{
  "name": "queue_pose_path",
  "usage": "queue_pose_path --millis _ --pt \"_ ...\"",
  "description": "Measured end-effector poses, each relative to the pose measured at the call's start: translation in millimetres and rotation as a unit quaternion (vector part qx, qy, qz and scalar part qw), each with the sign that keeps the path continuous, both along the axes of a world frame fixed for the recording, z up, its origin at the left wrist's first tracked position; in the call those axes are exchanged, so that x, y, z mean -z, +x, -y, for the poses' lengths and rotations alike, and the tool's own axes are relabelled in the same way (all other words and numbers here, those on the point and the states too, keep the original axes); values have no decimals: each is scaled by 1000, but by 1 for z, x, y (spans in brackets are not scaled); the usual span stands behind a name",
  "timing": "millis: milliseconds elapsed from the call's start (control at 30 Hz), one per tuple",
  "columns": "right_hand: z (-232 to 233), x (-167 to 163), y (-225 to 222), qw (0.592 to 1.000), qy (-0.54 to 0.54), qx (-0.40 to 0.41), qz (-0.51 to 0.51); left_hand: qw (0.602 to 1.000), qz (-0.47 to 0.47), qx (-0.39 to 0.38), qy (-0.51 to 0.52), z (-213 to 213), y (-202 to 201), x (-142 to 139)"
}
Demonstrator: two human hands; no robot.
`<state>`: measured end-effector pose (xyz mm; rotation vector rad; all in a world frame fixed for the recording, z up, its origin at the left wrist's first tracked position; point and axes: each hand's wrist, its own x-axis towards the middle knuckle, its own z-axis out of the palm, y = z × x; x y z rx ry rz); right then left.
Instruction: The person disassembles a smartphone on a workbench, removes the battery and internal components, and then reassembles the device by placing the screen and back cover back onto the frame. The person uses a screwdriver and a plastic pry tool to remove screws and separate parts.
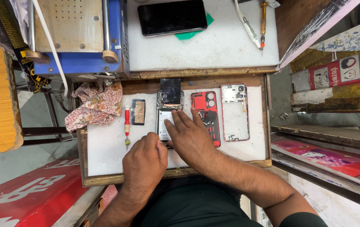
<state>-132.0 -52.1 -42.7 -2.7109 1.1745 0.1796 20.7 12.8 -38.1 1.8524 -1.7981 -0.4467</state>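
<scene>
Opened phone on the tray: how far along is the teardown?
Done: red back cover and mid frame lie off to the right. In hand: right hand presses fingers on the battery of the opened phone; left hand works at its lower edge. Left: battery and board sit in place. The red screwdriver lies unused.

Phone repair workshop: opened phone (169,111), screwdriver (127,126), blue machine (79,38).

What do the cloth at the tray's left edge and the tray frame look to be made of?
Cloth: seemingly thin woven fabric, matte, with a floral print and soft crumpled folds. Tray frame: apparently bare, worn wood, brown with a rough edge and dull finish.
</scene>
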Motion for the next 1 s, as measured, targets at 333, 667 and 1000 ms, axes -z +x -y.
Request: queue_pose_path --millis 333,667,1000 --pt "1 4 -3 999 44 10 18 980 -61 -2 190 20 25 22" --pt "-3 14 -6 997 46 24 66 993 -49 21 101 0 24 28" --pt "-10 20 -9 989 27 47 137 938 -313 -94 118 9 32 42"
